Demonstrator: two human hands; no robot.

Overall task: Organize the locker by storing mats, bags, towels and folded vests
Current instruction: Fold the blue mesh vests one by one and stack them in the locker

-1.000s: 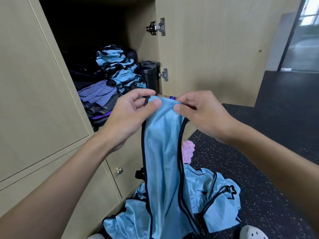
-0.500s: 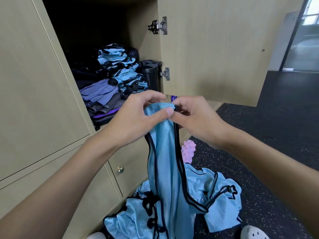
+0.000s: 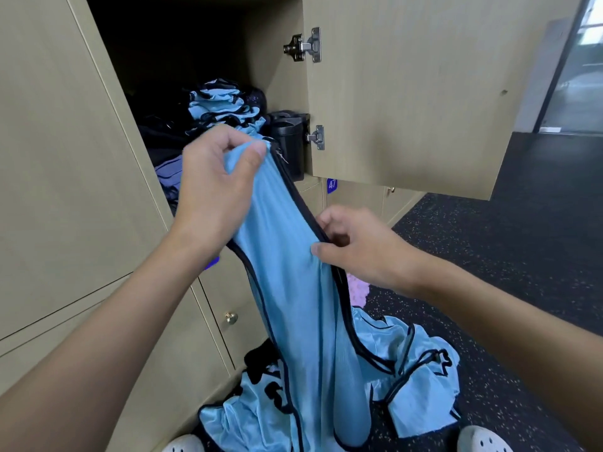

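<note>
The locker point(image 3: 270, 76) is seen with its door point(image 3: 424, 93) swung wide to the right, so that the shelf can be reached without obstruction. On the dark speckled floor point(image 3: 522, 256), just below the opening, a loose heap of blue vests point(image 3: 421, 370) is spread, apparently left there as the stock not yet folded.

One blue vest point(image 3: 293, 305) is held up out of that heap. It is hung lengthwise in front of the opening, its lower end trailing on the pile, most likely so that the cloth is pulled straight by its own weight before a fold is made.

Inside, a stack of folded vests point(image 3: 222, 106) is set against darker bundles, with a black container point(image 3: 288, 138) beside it near the hinge side. The new piece is probably meant for that stack.

The top of the vest is pinched by the left hand point(image 3: 212, 197), its grip closed on the cloth between thumb and fingers. Lower down, the black-trimmed edge is pinched by the right hand point(image 3: 362, 249), its grip narrow, seemingly to line the hem up.

A pink object point(image 3: 357, 290) is partly hidden behind the vest.
</note>
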